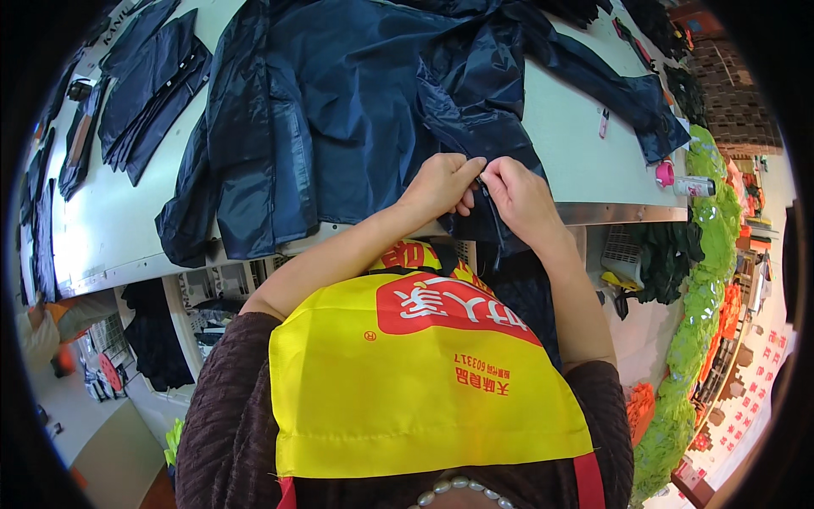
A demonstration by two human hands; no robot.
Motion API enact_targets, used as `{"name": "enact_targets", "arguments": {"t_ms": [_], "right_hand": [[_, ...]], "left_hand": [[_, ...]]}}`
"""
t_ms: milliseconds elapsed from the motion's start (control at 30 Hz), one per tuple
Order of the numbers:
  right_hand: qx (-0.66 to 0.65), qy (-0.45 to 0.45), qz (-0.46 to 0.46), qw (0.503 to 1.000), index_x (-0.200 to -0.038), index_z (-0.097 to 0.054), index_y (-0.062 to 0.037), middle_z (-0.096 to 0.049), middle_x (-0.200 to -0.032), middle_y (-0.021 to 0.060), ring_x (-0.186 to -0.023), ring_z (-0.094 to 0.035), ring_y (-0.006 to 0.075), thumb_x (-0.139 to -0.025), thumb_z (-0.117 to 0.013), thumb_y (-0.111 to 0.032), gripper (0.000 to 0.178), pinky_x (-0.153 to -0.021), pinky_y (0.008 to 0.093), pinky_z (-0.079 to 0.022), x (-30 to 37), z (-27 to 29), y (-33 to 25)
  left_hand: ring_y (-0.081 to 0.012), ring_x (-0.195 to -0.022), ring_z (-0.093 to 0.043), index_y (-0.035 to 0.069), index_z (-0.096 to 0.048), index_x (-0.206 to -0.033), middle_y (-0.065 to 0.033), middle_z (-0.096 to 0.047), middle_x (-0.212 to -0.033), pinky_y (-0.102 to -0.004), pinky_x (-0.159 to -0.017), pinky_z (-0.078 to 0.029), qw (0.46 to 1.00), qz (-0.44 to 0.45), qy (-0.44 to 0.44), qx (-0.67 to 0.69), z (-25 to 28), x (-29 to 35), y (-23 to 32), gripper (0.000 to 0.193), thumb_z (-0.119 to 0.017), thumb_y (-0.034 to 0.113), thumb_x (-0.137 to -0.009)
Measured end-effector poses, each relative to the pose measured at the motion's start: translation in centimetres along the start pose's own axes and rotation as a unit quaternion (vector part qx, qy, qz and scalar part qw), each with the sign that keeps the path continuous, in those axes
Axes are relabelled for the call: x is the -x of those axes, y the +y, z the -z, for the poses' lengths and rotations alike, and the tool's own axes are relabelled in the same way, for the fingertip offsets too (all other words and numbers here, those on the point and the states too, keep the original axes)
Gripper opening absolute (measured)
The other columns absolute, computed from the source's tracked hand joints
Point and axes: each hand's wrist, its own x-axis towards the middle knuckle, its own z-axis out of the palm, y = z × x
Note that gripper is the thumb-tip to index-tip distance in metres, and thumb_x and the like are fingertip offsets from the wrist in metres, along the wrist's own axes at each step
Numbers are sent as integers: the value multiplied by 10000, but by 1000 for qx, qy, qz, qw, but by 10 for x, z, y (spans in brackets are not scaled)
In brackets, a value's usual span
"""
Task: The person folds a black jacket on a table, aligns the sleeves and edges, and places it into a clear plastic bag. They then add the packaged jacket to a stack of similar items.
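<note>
A dark navy jacket (352, 102) of smooth, slightly shiny cloth lies spread open on the table, its sleeves out to both sides and its lower edge hanging over the front. My left hand (439, 187) pinches the edge of the right front panel, thumb against the fingers. Close beside it, nearly touching, my right hand (519, 199) pinches the same edge. A small pale bit shows between the fingertips, too small to name. Below the hands the panel's edge hangs down toward my yellow apron (407, 373).
Folded dark cloth pieces (157, 93) lie on the left of the white table (585, 161). At its right corner are a pink ring-shaped thing (665, 175) and a small bottle (695, 186). A bright green heap (691, 339) runs along the right. A white basket (623, 254) stands under the table.
</note>
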Motion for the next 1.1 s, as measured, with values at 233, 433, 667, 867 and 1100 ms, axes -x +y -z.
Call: {"name": "enact_targets", "arguments": {"t_ms": [233, 433, 667, 867, 1100], "right_hand": [[-4, 4, 30, 1000, -832, -497, -12, -570, -766, 168, -724, -578, 334, -866, -561, -119, 129, -623, 388, -464, 15, -7, -13], [-22, 33, 43, 998, -809, -516, 0, -574, -758, 168, -713, -576, 330, -859, -566, -107, 129, -611, 381, -457, 13, -2, -11], [-119, -29, -55, 991, -829, -558, 2, -588, -725, 164, -665, -582, 302, -867, -580, -139, 148, -597, 341, -449, 5, 2, 0], [-130, -13, -68, 989, -802, -553, 1, -585, -724, 155, -657, -580, 294, -851, -591, -134, 149, -591, 333, -450, 9, 1, -7], [-38, 91, -1, 995, -789, -585, -13, -588, -748, 121, -658, -587, 257, -783, -655, -63, 86, -586, 322, -459, 33, 5, -37]], "left_hand": [[-115, -438, -536, 45, -527, -670, -39, -553, -540, -207, -422, -409, 999, -15, -16, 28, 6, -6, -5, 374, -533, 332, -910], [-151, -467, -575, -2, -548, -701, -83, -580, -569, -250, -448, -446, 1000, -16, 7, 25, 3, -10, -2, 360, -521, 291, -907], [-128, -452, -582, 60, -536, -719, -48, -587, -573, -187, -399, -399, 999, 37, -12, 32, 5, -15, -6, 361, -520, 364, -914], [-103, -550, -625, 60, -553, -781, -41, -617, -658, -170, -467, -481, 985, 105, -46, 128, 6, -8, 1, 271, -593, 308, -884], [-77, -597, -620, 74, -563, -835, -13, -610, -732, -198, -538, -539, 961, 34, -59, 267, 8, -9, -5, 124, -676, 126, -826]]}}
